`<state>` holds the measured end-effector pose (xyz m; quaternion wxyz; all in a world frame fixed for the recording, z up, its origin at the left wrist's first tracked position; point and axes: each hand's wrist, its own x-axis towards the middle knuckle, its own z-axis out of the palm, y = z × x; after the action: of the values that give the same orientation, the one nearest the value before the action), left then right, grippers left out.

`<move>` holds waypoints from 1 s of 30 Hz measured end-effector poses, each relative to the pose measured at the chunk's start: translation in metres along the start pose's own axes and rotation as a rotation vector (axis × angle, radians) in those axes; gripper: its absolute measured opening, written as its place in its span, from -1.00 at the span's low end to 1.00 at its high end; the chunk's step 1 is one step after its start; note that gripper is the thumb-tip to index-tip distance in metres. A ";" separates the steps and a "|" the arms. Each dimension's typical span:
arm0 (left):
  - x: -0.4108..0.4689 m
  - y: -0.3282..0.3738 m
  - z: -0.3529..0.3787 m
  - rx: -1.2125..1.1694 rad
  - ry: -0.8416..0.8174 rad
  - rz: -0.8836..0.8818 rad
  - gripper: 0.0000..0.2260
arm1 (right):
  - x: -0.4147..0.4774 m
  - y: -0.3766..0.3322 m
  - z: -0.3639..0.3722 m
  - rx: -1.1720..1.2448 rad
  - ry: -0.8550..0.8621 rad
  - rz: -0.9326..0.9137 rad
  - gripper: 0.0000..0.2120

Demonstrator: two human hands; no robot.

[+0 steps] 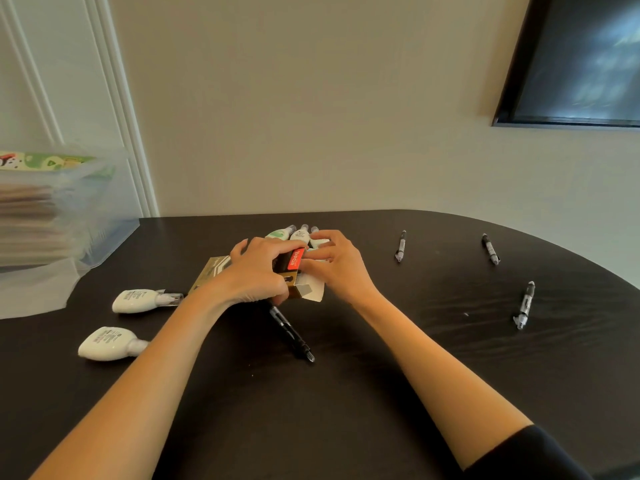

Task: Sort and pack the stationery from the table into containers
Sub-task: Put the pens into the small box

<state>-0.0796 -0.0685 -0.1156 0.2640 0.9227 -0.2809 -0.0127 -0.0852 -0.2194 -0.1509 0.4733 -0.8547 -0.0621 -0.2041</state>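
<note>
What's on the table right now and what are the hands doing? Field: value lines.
left hand: grips gold box
right hand: pinches the box's open flap end
correction tapes: two loose at left; three behind the hands
pens: black pen nearest the box; three scattered at right
clear bin: far left on table

Looking homelike: facing a plain beige painted wall (311,116) beyond the left hand (256,271), with white moulded door trim (121,116) further left and a black-framed dark screen (581,57) high above the right hand (337,261).
</note>
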 end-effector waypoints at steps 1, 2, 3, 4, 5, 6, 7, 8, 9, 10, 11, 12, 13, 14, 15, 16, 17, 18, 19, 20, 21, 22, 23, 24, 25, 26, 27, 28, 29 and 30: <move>0.000 0.002 0.000 0.007 -0.009 0.009 -0.17 | 0.000 -0.001 0.000 -0.019 -0.038 -0.002 -0.85; 0.000 0.002 0.000 0.013 -0.015 0.012 -0.16 | 0.000 -0.001 -0.001 -0.030 -0.083 -0.009 -0.84; 0.000 0.002 -0.001 0.016 -0.013 0.008 -0.15 | 0.001 -0.002 -0.004 -0.039 -0.125 -0.016 -0.83; 0.000 0.001 -0.002 0.016 -0.013 0.000 -0.14 | 0.001 -0.001 -0.008 -0.049 -0.153 -0.021 -0.82; 0.000 0.000 -0.003 0.020 -0.009 -0.005 -0.16 | 0.002 0.001 -0.012 -0.056 -0.161 -0.017 -0.82; 0.001 -0.001 -0.003 0.025 -0.004 -0.007 -0.18 | 0.003 0.003 -0.016 -0.055 -0.153 -0.011 -0.82; 0.002 -0.002 -0.002 0.033 -0.003 -0.003 -0.20 | 0.004 0.004 -0.020 -0.050 -0.144 -0.003 -0.83; 0.002 -0.003 -0.001 0.037 -0.008 0.003 -0.21 | 0.003 0.005 -0.021 -0.042 -0.144 0.003 -0.84; 0.002 -0.003 0.000 0.041 -0.018 0.011 -0.20 | 0.003 0.004 -0.020 -0.038 -0.150 0.005 -0.84; 0.003 -0.004 0.000 0.040 -0.032 0.016 -0.19 | 0.002 0.004 -0.018 -0.036 -0.157 0.004 -0.84; 0.003 -0.004 0.001 0.038 -0.044 0.020 -0.19 | 0.001 0.003 -0.016 -0.037 -0.158 0.003 -0.84; 0.003 -0.005 0.001 0.035 -0.048 0.021 -0.19 | 0.000 0.002 -0.014 -0.037 -0.152 0.001 -0.84; 0.003 -0.006 0.001 0.034 -0.047 0.023 -0.18 | 0.000 0.002 -0.012 -0.037 -0.143 -0.002 -0.84; 0.003 -0.006 0.001 0.037 -0.045 0.027 -0.17 | 0.000 0.002 -0.011 -0.036 -0.138 0.000 -0.84; 0.003 -0.006 0.001 0.042 -0.043 0.030 -0.16 | 0.000 0.002 -0.011 -0.036 -0.138 0.006 -0.84; 0.003 -0.005 0.001 0.049 -0.046 0.031 -0.16 | 0.001 0.002 -0.012 -0.032 -0.138 0.012 -0.84; 0.003 -0.004 0.002 0.061 -0.048 0.031 -0.18 | 0.000 0.002 -0.012 -0.023 -0.141 0.015 -0.83; 0.003 -0.003 0.003 0.077 -0.051 0.026 -0.20 | -0.001 0.002 -0.013 -0.008 -0.143 0.021 -0.83; 0.004 -0.002 0.004 0.099 -0.049 0.029 -0.21 | -0.002 0.001 -0.014 0.004 -0.141 0.024 -0.84; 0.005 0.000 0.004 0.116 -0.048 0.032 -0.21 | -0.003 0.002 -0.014 0.009 -0.141 0.028 -0.84; 0.006 0.002 0.005 0.129 -0.050 0.039 -0.21 | -0.003 0.002 -0.015 0.007 -0.146 0.025 -0.85; 0.006 0.005 0.005 0.134 -0.056 0.043 -0.21 | -0.002 0.004 -0.017 0.001 -0.154 0.025 -0.86; 0.007 0.007 0.005 0.140 -0.064 0.047 -0.21 | -0.001 0.005 -0.020 0.010 -0.151 0.033 -0.88; 0.009 0.010 0.004 0.149 -0.070 0.052 -0.21 | 0.002 0.006 -0.024 0.057 -0.122 0.063 -0.90; 0.012 0.013 0.003 0.168 -0.081 0.054 -0.20 | 0.004 0.006 -0.031 0.158 -0.058 0.117 -0.91; 0.015 0.017 0.001 0.195 -0.095 0.062 -0.20 | 0.006 0.008 -0.038 0.293 0.040 0.180 -0.87; 0.019 0.020 0.000 0.221 -0.110 0.071 -0.21 | 0.009 0.013 -0.045 0.409 0.157 0.234 -0.81; 0.022 0.023 -0.001 0.239 -0.126 0.077 -0.22 | 0.011 0.022 -0.053 0.428 0.283 0.277 -0.76; 0.026 0.026 -0.001 0.250 -0.141 0.079 -0.23 | 0.013 0.033 -0.060 0.328 0.391 0.320 -0.74; 0.031 0.027 -0.001 0.262 -0.150 0.081 -0.24 | 0.016 0.048 -0.067 0.180 0.459 0.370 -0.76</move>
<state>-0.0676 -0.1037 -0.0977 0.1198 0.9336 -0.3359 -0.0345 -0.0755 -0.3024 -0.1509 0.5778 -0.7377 0.1852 -0.2961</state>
